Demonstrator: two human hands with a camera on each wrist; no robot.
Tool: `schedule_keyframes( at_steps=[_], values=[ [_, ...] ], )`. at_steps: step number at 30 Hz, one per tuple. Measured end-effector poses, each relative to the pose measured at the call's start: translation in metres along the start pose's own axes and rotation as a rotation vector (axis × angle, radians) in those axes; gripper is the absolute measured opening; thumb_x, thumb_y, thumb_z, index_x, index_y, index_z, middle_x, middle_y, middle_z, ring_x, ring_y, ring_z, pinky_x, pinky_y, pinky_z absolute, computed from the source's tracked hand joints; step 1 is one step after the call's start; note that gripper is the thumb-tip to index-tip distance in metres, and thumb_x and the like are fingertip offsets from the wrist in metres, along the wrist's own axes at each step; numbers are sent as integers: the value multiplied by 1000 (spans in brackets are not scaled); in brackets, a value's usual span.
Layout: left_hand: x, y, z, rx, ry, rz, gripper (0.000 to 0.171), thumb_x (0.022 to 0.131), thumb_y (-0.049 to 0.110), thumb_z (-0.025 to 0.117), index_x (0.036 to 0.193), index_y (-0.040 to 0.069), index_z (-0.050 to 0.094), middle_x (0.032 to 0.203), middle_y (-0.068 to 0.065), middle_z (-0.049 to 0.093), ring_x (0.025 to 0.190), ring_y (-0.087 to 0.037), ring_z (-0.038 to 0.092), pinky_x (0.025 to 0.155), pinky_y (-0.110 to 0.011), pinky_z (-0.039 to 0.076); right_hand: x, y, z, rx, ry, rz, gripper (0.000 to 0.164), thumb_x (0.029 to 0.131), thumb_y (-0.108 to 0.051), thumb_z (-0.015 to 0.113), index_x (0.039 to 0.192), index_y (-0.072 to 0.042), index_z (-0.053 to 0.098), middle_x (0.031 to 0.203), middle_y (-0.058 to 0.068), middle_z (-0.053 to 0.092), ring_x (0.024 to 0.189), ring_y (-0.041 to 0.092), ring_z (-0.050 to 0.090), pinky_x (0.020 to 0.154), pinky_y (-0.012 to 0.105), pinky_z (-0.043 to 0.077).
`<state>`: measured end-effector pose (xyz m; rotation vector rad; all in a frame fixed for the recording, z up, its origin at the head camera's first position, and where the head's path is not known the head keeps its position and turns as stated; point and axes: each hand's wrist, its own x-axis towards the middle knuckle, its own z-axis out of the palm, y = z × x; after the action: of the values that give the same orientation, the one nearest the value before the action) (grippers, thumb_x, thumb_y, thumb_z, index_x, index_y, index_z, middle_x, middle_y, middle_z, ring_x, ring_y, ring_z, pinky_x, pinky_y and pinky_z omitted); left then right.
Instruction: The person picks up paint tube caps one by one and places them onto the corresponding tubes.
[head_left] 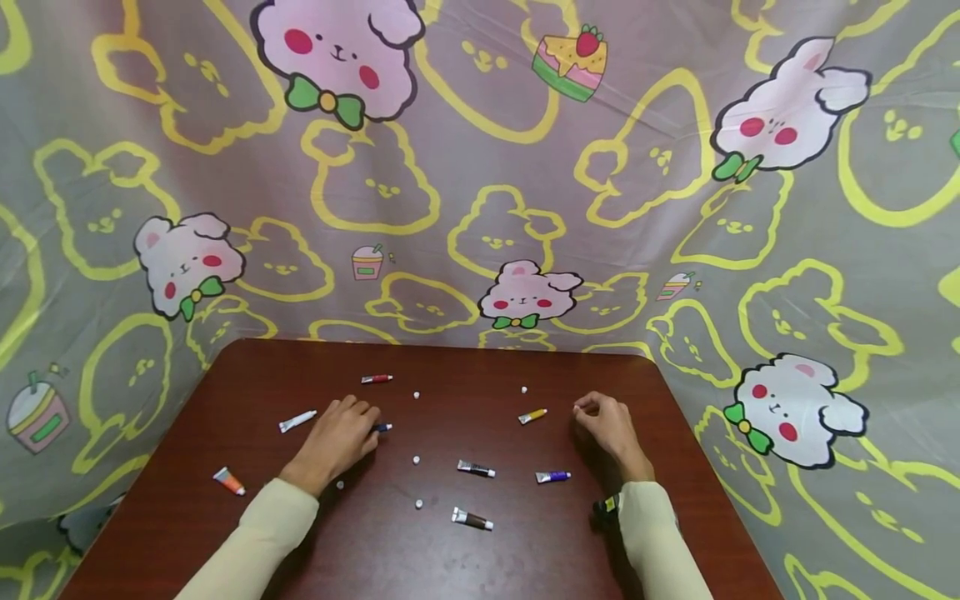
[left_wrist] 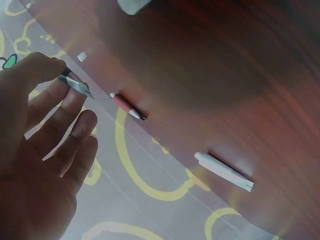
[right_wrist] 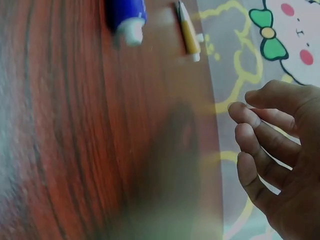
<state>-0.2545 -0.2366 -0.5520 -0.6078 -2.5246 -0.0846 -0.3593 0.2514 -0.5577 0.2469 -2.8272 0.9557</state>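
Observation:
My left hand pinches a dark blue paint tube between thumb and fingers; in the left wrist view the crimped end of this paint tube sticks out from the grip, and the other fingers are loosely bent. Near this hand lie a white paint tube, a red paint tube and a small white cap. My right hand hovers over the table's right side with fingers loosely curled; no object shows between them in the right wrist view. A yellow paint tube is nearest to it.
On the brown table lie an orange paint tube, a black one, a brown one and a violet one. Several small white caps, one at the back right, are scattered about. A patterned curtain surrounds the table.

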Motion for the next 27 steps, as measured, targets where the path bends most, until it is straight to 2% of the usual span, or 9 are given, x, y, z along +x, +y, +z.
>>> schedule_keyframes(
  at_steps=[4, 13, 21, 27],
  values=[
    [3, 4, 0, -9, 23, 17, 25, 79, 16, 89, 88, 11, 66, 84, -7, 70, 84, -29, 60, 73, -42, 47, -5, -7, 0, 16, 15, -27, 7, 95, -17, 79, 102, -13, 80, 95, 3, 81, 95, 26, 78, 85, 42, 58],
    [10, 16, -4, -12, -47, 15, 23, 84, 19, 87, 93, 11, 67, 91, -6, 73, 90, -29, 61, 77, -41, 49, -17, -22, 5, 40, 13, -56, 9, 96, -21, 80, 102, -13, 80, 92, -2, 78, 88, 17, 73, 81, 35, 54],
    [15, 24, -5, -24, -19, 39, 22, 81, 17, 87, 91, 12, 68, 90, -5, 72, 88, -29, 61, 75, -40, 47, -25, -30, 3, 51, 19, -73, 7, 95, -20, 80, 100, -15, 79, 90, -4, 75, 84, 13, 67, 79, 31, 52],
    [21, 33, -8, -17, -48, 45, 21, 83, 19, 86, 93, 12, 68, 90, -5, 73, 91, -29, 62, 77, -40, 47, -30, -38, 6, 50, 25, -90, 8, 94, -21, 82, 99, -15, 80, 88, -5, 74, 85, 14, 67, 78, 30, 51]
  ],
)
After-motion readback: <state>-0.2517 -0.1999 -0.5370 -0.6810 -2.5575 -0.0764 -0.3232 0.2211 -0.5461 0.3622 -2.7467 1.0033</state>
